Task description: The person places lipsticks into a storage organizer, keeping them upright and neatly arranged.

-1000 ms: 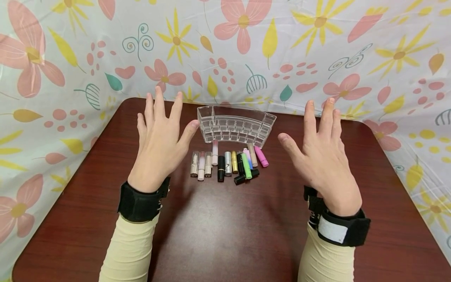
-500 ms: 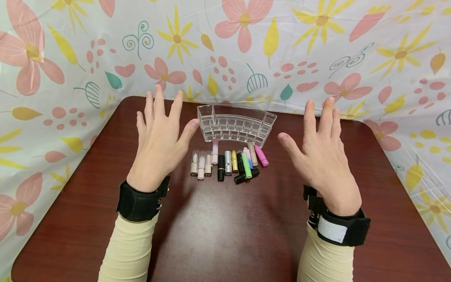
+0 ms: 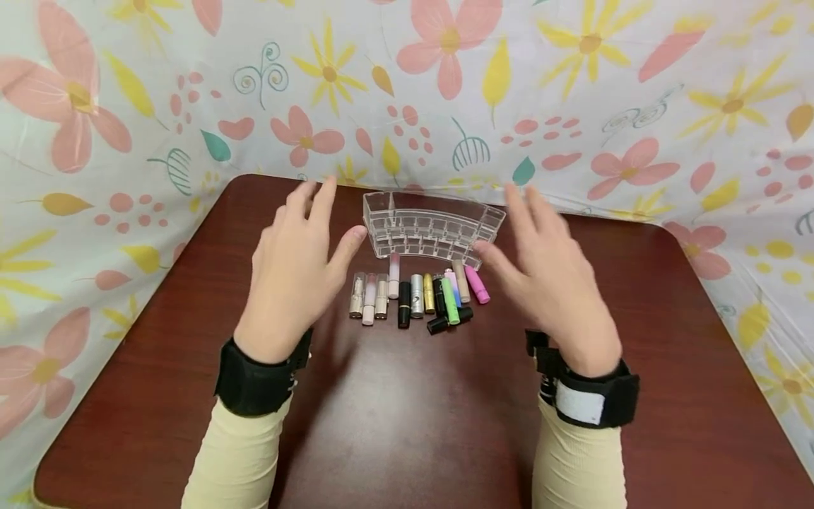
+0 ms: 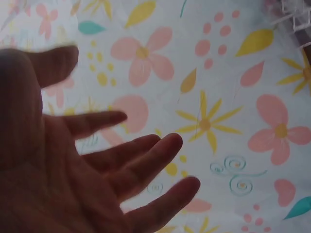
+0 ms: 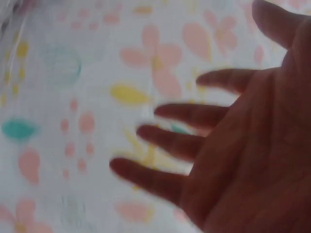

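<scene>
My left hand (image 3: 289, 272) hovers over the table's left half, fingers spread and holding nothing. My right hand (image 3: 553, 283) is up on the other side, a little blurred, also holding nothing. Between them several lipstick tubes lie in a loose row, among them a green tube (image 3: 451, 300), a pink tube (image 3: 477, 284), a silver tube (image 3: 416, 295) and a gold tube (image 3: 429, 293). Behind the row stands a clear compartmented organizer (image 3: 426, 225); the right thumb overlaps its right end in the head view. Both wrist views show the palms with fingers extended.
A dark reddish-brown table (image 3: 407, 431) carries everything. A floral curtain (image 3: 407, 85) hangs close along its back and sides. A black cylinder (image 3: 439, 325) lies crosswise partly under the green tube.
The right hand has moved left toward the organizer. The left hand's fingers have drawn closer together, and it has shifted slightly right in view. Tubes and organizer have stayed in place.
</scene>
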`<state>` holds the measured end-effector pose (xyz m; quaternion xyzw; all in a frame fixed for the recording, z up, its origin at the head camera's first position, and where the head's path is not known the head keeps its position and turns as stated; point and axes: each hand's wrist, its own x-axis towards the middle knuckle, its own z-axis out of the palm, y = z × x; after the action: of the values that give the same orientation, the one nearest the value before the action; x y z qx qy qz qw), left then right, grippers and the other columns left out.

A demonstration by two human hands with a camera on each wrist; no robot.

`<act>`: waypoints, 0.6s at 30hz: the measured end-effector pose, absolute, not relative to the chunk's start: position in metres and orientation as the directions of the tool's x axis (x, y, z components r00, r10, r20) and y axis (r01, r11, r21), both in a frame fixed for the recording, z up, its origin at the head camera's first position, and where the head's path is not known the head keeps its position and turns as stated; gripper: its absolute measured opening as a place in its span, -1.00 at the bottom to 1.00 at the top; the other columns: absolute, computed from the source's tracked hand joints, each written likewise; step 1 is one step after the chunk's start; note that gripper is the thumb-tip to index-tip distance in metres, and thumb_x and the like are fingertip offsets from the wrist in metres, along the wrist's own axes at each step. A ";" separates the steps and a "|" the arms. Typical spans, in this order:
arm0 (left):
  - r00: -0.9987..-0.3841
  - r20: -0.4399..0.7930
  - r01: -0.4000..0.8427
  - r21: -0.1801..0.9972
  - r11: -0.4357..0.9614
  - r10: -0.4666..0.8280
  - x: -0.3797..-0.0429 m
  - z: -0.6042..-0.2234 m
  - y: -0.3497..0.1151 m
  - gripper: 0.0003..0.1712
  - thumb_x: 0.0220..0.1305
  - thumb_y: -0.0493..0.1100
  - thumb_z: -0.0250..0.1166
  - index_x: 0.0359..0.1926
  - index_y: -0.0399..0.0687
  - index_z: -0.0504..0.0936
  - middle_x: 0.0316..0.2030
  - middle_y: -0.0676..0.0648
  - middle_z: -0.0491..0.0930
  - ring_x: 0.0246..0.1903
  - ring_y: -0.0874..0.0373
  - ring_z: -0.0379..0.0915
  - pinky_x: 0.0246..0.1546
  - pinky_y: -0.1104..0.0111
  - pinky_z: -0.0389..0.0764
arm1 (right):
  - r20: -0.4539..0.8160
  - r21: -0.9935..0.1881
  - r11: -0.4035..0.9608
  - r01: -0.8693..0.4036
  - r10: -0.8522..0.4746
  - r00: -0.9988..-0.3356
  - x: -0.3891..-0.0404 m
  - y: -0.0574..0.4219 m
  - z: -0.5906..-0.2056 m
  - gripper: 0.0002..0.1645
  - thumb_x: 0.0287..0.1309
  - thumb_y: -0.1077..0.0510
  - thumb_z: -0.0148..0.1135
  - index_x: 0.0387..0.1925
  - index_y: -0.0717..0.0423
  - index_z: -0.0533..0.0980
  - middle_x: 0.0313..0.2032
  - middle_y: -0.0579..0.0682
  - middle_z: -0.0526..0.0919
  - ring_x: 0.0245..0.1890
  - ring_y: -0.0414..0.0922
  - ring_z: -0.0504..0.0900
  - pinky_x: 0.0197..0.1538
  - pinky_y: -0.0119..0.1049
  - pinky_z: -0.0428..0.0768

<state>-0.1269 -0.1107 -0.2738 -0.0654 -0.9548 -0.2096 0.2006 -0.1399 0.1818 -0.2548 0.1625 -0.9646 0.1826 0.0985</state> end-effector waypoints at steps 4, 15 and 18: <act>-0.926 0.374 0.084 0.338 0.937 -0.052 -0.119 -0.285 -0.098 -0.27 0.47 0.23 0.14 0.45 -0.08 0.35 0.19 -0.29 0.52 -0.01 -0.25 0.56 -0.26 -0.17 0.64 | 0.272 -0.287 0.734 -0.615 -0.554 -0.787 -0.176 0.152 -0.260 -0.22 0.42 -0.13 0.20 0.56 -0.13 0.20 0.49 0.08 0.34 0.45 0.10 0.39 0.32 0.21 0.47; -0.979 -0.045 -0.205 0.244 0.948 -0.201 -0.141 -0.338 -0.047 -0.38 0.43 0.23 0.15 0.12 -0.24 0.48 -0.16 -0.30 0.60 -0.26 -0.26 0.68 -0.35 -0.07 0.65 | -0.016 -0.251 0.495 -0.832 -0.861 -0.508 -0.269 0.086 -0.328 -0.46 0.15 0.52 0.07 0.01 0.00 0.68 -0.03 0.07 0.67 -0.02 0.00 0.64 0.00 -0.17 0.61; -0.979 -0.063 -0.205 0.262 0.943 -0.195 -0.148 -0.354 -0.031 -0.43 0.38 0.18 0.24 0.06 -0.25 0.50 -0.19 -0.30 0.62 -0.27 -0.23 0.68 -0.33 -0.04 0.67 | -0.116 -0.232 0.521 -0.821 -0.853 -0.508 -0.272 0.086 -0.344 -0.49 0.13 0.52 0.13 -0.04 -0.02 0.68 -0.10 0.09 0.66 -0.07 0.01 0.62 -0.06 -0.15 0.61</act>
<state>-0.1478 -0.0311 -0.3540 0.1013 -0.9856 -0.1345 -0.0180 -0.2718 0.0858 -0.3438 0.4838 -0.8653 0.0736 -0.1080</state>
